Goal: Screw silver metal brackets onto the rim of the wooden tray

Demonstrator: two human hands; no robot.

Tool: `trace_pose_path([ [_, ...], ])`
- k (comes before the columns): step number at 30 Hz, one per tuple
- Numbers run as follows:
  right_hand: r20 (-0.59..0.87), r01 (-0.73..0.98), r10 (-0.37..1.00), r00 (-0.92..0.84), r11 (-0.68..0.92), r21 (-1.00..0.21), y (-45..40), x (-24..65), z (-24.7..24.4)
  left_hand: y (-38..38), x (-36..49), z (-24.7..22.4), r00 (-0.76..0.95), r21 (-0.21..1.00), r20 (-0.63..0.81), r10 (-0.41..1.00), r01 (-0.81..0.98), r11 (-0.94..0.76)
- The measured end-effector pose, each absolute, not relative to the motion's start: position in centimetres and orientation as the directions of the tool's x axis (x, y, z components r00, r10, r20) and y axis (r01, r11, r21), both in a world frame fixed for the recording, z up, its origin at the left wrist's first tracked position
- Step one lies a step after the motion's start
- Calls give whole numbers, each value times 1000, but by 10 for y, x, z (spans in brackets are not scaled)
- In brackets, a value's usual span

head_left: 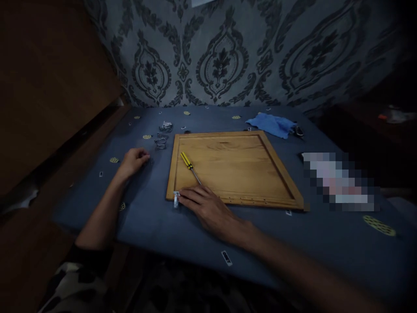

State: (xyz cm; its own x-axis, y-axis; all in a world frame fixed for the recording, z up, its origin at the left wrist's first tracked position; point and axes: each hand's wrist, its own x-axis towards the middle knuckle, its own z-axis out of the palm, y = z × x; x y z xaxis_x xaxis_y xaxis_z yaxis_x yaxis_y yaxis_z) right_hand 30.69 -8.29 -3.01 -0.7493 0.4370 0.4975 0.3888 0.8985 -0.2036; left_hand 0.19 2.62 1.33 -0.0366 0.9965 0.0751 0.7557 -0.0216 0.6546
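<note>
Bare right forearm (293, 256) is nearest the camera, 5 o'clock from wooden panel (234, 167). Panel lies flat mid-table (163, 224). Yellow-black screwdriver (186, 160) rests on its 9–10 o'clock side; right hand (208, 211) hides the tip. Metal bracket (176, 199) sits at panel's 8 o'clock corner. Loose metal pieces (160, 141): 10 o'clock, just off the panel. Blue cloth (272, 124) at 1, dark object (298, 130) beside it. Pixelated patch at 3, contents unreadable. Right hand: palm down over near edge, fingers extended toward 9, fingertips at bracket; can't tell if pinching it. Left hand (133, 163): at 9, above table, fingers curled in toward thumb; can't tell if anything's pinched.
</note>
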Motion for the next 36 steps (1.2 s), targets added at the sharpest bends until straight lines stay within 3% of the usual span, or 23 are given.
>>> trace_pose_path([
  [7, 483, 374, 442, -756, 897, -236, -83, 307, -32, 20, 15, 14, 5, 484, 72, 997, 874, -39],
  [17, 468, 383, 458, -756, 889, -250, -85, 309, -27, 8, 25, 20, 42, 384, 140, 989, 919, -93],
  [20, 442, 370, 460, -770, 887, -277, -85, 310, -24, -13, 36, 31, 155, 436, 124, 980, 879, -194],
  [22, 439, 357, 452, -777, 890, -284, -85, 311, -22, -32, 43, 39, 420, 613, 53, 906, 702, -362],
  [24, 447, 359, 454, -771, 889, -283, -86, 311, -21, -51, 49, 44, 585, 619, 28, 810, 626, -474],
  [28, 447, 361, 468, -762, 881, -306, -86, 311, -20, -76, 56, 36, 658, 562, 31, 753, 611, -558],
  [36, 486, 353, 463, -741, 885, -304, -86, 309, -22, -84, 59, 13, 604, 497, 144, 784, 641, -585],
])
